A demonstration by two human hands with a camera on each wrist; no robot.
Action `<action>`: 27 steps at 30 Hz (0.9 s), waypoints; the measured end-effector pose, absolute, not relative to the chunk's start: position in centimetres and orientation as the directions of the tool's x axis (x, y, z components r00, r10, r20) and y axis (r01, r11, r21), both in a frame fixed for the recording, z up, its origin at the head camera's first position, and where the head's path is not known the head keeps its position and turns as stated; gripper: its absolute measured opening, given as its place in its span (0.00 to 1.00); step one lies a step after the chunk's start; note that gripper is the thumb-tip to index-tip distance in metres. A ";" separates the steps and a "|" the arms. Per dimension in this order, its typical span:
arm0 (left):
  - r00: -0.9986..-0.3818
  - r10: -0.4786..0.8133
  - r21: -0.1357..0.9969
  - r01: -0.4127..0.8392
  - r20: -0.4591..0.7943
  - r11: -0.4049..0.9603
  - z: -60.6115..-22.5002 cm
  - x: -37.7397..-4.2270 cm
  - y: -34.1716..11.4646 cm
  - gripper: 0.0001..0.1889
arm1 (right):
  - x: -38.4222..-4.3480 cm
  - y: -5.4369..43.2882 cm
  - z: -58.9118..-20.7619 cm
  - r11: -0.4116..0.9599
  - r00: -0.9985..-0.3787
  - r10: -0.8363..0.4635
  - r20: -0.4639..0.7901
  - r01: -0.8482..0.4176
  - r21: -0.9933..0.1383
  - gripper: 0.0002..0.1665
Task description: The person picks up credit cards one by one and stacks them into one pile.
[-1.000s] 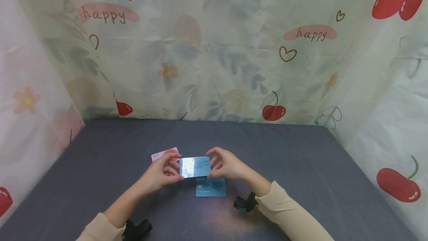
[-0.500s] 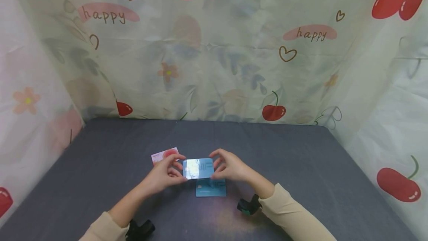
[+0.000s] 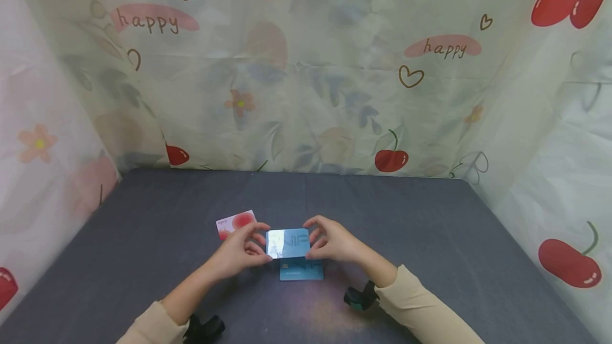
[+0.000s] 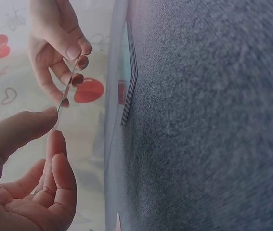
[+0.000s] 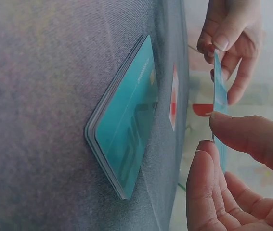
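Between my two hands a blue plastic card [image 3: 288,243] is held above the table, its left part bright with glare in the head view. My left hand [image 3: 243,249] pinches its left end between thumb and fingers. At the opposite end my right hand [image 3: 335,240] grips it the same way. Just below and nearer to me lies a small stack of cards [image 5: 124,122] with a teal-blue one on top; the held card overlaps its far part in the head view. Seen edge-on in the left wrist view, the stack [image 4: 130,72] shows several layers.
A pink and white card [image 3: 235,223] with red circles lies on the table behind my left hand. Dark grey cloth [image 3: 406,216] covers the tabletop. Printed curtains [image 3: 306,68] with cherries and hearts stand along the back and sides.
Both hands have shifted right and slightly toward me, carrying the card between them over the stack. More of the pink and white card shows. The stack has stayed put.
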State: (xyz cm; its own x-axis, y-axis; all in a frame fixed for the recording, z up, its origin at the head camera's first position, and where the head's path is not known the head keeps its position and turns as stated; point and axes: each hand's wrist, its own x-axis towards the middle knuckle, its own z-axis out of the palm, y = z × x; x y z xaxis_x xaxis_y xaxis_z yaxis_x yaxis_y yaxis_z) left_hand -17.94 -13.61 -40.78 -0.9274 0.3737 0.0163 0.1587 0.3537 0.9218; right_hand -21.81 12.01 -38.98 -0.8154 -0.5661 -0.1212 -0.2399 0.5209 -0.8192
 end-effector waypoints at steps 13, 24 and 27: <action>-0.926 0.376 0.916 0.169 0.021 0.364 -40.8 -17.7 -13.0 0.32 | -21.3 12.5 -39.3 0.536 -0.826 -0.551 -0.119 -0.242 -0.809 0.33; -0.920 0.391 0.920 0.174 0.024 0.352 -41.3 -17.9 -12.3 0.31 | -21.0 13.0 -39.6 0.541 -0.831 -0.537 -0.143 -0.209 -0.815 0.33; -0.917 0.400 0.921 0.163 0.009 0.354 -41.4 -17.9 -12.2 0.31 | -20.9 13.2 -39.7 0.542 -0.831 -0.537 -0.144 -0.209 -0.814 0.33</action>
